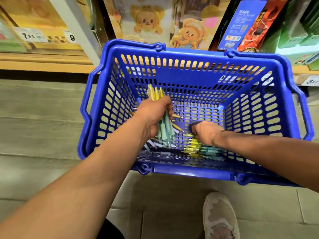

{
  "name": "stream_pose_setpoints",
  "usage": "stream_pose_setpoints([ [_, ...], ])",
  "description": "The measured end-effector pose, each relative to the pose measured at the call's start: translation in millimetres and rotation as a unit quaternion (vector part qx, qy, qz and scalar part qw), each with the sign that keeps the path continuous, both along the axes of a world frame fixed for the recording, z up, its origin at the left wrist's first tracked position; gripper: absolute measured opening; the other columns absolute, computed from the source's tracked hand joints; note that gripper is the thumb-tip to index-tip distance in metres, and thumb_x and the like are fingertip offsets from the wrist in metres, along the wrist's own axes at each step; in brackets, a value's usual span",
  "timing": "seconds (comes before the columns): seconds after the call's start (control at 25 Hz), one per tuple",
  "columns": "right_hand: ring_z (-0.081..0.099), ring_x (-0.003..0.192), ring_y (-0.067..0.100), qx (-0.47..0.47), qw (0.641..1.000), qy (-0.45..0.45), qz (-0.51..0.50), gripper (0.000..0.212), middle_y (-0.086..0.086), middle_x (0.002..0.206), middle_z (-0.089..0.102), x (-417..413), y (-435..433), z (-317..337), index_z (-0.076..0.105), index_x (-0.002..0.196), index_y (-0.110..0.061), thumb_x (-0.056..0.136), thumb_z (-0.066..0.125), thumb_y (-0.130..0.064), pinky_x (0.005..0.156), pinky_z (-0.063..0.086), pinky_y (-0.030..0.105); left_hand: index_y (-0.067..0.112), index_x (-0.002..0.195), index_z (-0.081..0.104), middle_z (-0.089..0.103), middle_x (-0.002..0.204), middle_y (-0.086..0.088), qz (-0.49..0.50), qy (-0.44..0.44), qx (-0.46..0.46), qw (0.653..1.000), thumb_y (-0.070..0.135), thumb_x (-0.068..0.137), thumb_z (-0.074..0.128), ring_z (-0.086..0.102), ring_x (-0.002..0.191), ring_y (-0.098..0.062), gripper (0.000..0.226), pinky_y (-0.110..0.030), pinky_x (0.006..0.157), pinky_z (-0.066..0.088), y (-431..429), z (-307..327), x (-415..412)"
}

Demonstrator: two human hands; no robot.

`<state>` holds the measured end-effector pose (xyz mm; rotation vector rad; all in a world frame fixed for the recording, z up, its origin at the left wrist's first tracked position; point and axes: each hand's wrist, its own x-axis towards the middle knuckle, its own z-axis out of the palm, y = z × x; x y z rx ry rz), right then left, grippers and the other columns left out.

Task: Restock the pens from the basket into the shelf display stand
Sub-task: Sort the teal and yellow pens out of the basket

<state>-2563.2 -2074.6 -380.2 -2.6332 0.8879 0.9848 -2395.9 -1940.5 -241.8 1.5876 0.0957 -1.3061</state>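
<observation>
A blue plastic basket (193, 73) stands on the floor in front of me. Inside it, my left hand (153, 116) grips a bundle of pens (164, 128) with yellow tops and teal grips, held upright above the basket's bottom. My right hand (206, 131) reaches down to the loose pens (202, 149) lying at the near side of the basket floor, its fingers curled over them. Whether the right hand holds any pen is hidden by the hand itself. A few more pens (177, 125) lie between the two hands.
Shelves with cartoon-bear stationery packs (148, 23) and price tags (31, 36) rise behind the basket. Blue and red boxes (241, 25) lean at the upper right. My shoe (219, 216) is on the tiled floor just below the basket.
</observation>
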Motion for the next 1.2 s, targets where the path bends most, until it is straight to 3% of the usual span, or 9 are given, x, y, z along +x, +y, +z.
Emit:
stream_pose_setpoints([
  [0.08,0.061,0.057,0.011,-0.002,1.0,0.003,0.018,0.014,-0.001,0.08,0.062,-1,1,-5,0.059,0.1,-0.018,0.095,0.057,-0.004,0.034,0.038,0.02,0.008,0.092,0.059,0.059,0.061,0.0,-0.002,-0.003,0.007,1.0,0.011,0.096,0.06,0.055,0.053,-0.013,0.006,-0.029,0.058,0.054,-3,-1,-2],
  [0.2,0.06,0.055,0.01,0.029,0.999,-0.007,0.023,0.019,0.002,0.081,0.062,4,0,-4,0.053,0.089,-0.016,0.093,0.053,0.002,0.033,0.039,0.018,0.007,0.09,0.058,0.057,0.059,-0.001,0.019,-0.024,0.021,0.999,0.01,0.096,0.061,0.054,0.051,-0.014,0.008,-0.03,0.057,0.053,-7,-5,-5],
  [0.36,0.057,0.063,0.015,0.034,0.997,-0.063,0.038,0.009,0.007,0.09,0.062,16,-20,18,0.05,0.099,-0.013,0.099,0.058,-0.018,0.051,0.047,0.025,0.003,0.097,0.06,0.057,0.062,-0.003,0.075,-0.056,0.015,0.995,0.015,0.093,0.073,0.055,0.051,-0.017,0.019,-0.032,0.06,0.054,-21,-3,-15],
  [0.48,0.065,0.076,0.022,0.083,0.982,-0.155,-0.063,0.014,0.001,0.088,0.067,29,-43,53,0.056,0.095,-0.018,0.096,0.064,-0.029,0.067,0.054,0.031,0.002,0.1,0.064,0.058,0.061,-0.002,0.08,-0.037,-0.014,0.996,0.019,0.088,0.079,0.056,0.049,-0.014,0.026,-0.029,0.059,0.055,-35,3,-19],
  [0.56,0.066,0.066,0.013,0.153,0.941,-0.232,-0.191,0.013,-0.005,0.079,0.069,31,-56,76,0.061,0.089,-0.022,0.092,0.07,-0.031,0.064,0.056,0.029,0.002,0.1,0.066,0.06,0.057,-0.001,0.074,-0.008,-0.04,0.996,0.021,0.089,0.078,0.058,0.048,-0.014,0.025,-0.027,0.057,0.057,-44,7,-24],
  [0.68,0.062,0.056,0.01,0.291,0.838,-0.304,-0.347,0.016,-0.003,0.066,0.068,23,-65,102,0.059,0.084,-0.019,0.094,0.071,-0.016,0.06,0.057,0.029,0.005,0.087,0.064,0.064,0.058,-0.005,0.126,0.033,-0.076,0.989,0.023,0.093,0.073,0.061,0.05,-0.017,0.022,-0.029,0.058,0.059,-54,13,-40],
  [0.8,0.066,0.059,0.011,0.363,0.763,-0.31,-0.435,0.014,0.002,0.079,0.068,18,-58,123,0.059,0.085,-0.019,0.096,0.066,-0.015,0.054,0.057,0.022,0.004,0.085,0.063,0.065,0.068,-0.009,0.217,0.067,-0.119,0.967,0.02,0.098,0.068,0.063,0.055,-0.018,0.021,-0.03,0.056,0.058,-53,25,-59],
  [0.96,0.064,0.059,0.007,0.406,0.673,-0.343,-0.515,0.011,-0.002,0.076,0.069,-10,-33,184,0.059,0.089,-0.021,0.1,0.062,-0.021,0.055,0.054,0.018,0.008,0.087,0.062,0.068,0.07,-0.004,0.253,0.099,-0.157,0.949,0.016,0.1,0.064,0.07,0.064,-0.017,0.015,-0.036,0.064,0.061,-29,79,-88],
  [1.2,0.066,0.064,0.004,0.452,0.624,-0.328,-0.546,0.007,-0.001,0.089,0.074,-43,22,321,0.07,0.099,-0.019,0.096,0.067,-0.024,0.057,0.054,0.016,0.009,0.111,0.055,0.058,0.087,-0.007,0.157,0.122,-0.116,0.973,0.018,0.102,0.06,0.061,0.07,-0.016,0.014,-0.029,0.065,0.056,29,180,-92],
])
